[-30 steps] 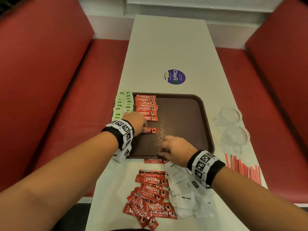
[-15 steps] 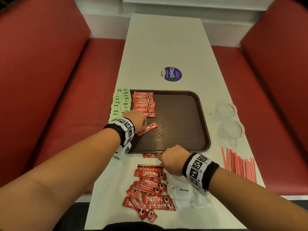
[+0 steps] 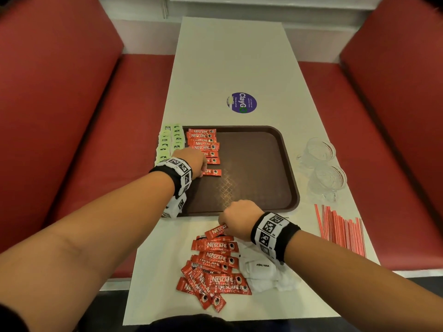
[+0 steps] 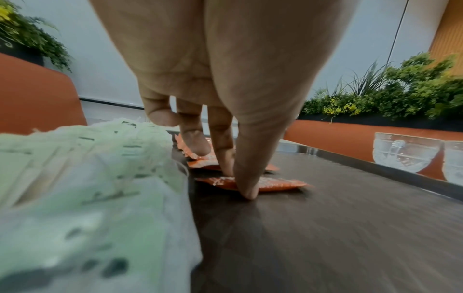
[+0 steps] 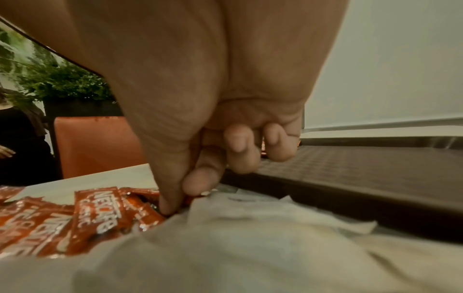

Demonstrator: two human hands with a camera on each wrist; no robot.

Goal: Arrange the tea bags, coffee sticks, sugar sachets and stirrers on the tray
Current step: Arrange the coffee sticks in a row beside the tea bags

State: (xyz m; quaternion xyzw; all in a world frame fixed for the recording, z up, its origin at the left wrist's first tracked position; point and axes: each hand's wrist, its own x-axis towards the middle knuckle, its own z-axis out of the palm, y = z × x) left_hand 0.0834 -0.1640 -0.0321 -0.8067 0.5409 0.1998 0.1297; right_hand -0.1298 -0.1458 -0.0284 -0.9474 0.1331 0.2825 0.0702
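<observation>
Partway: tea bags (image 3: 171,144), coffee row (image 3: 203,140) lined upper left; left hand (image 3: 191,161) presses end stick (image 3: 213,172), right hand (image 3: 239,216) pinches next stick (image 3: 217,230); sugar sachets (image 3: 261,271), stirrers (image 3: 342,226) untouched.

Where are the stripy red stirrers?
In the head view, the stirrers lie on the table, right of the tray, just nearer than the glass cups.

The left hand (image 4: 215,79) reaches down with fairly straight fingers, thumb and forefinger tips pressing a flat red-orange foil coffee stick (image 4: 278,183) onto the dark brown plastic tray (image 4: 325,228). Blurred pale green paper tea bags (image 4: 87,178) fill the near left. Two clear patterned glass cups (image 4: 403,154) stand beyond the tray's right rim.
</observation>
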